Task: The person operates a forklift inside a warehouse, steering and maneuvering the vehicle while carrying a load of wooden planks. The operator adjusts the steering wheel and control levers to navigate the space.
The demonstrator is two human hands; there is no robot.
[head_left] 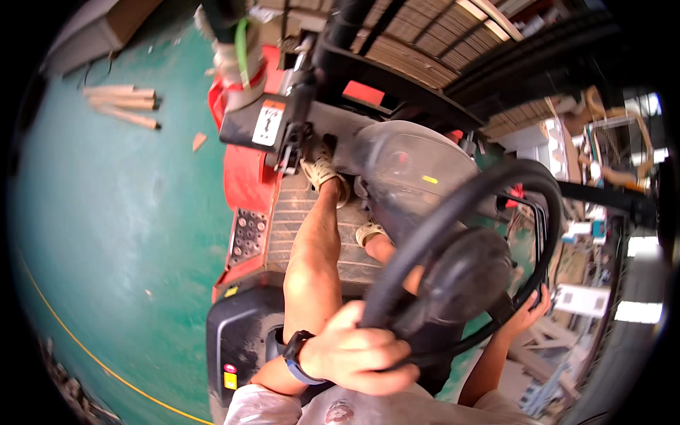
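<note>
I sit on a forklift with a large black steering wheel (407, 258) in front of me. My left hand (361, 354) is closed around the lower left of its rim, a dark watch band on the wrist. On the far side of the wheel, my right hand (528, 312) curls at the lower ends of thin black control levers (542, 219). The wheel's rim partly covers those levers, and the exact grip is hard to see. Beneath the wheel, the dark hub (471, 269) hides part of my right leg. Both feet, in light clogs (322, 170), are on the ribbed footplate (287, 219).
Ahead rises the dark mast (347, 28), with stacked brown boards (407, 35) beyond it. Wooden strips (124, 103) lie on the green floor (127, 212) at left, near a yellow line (85, 358). Wood pieces and equipment (552, 340) crowd the right side.
</note>
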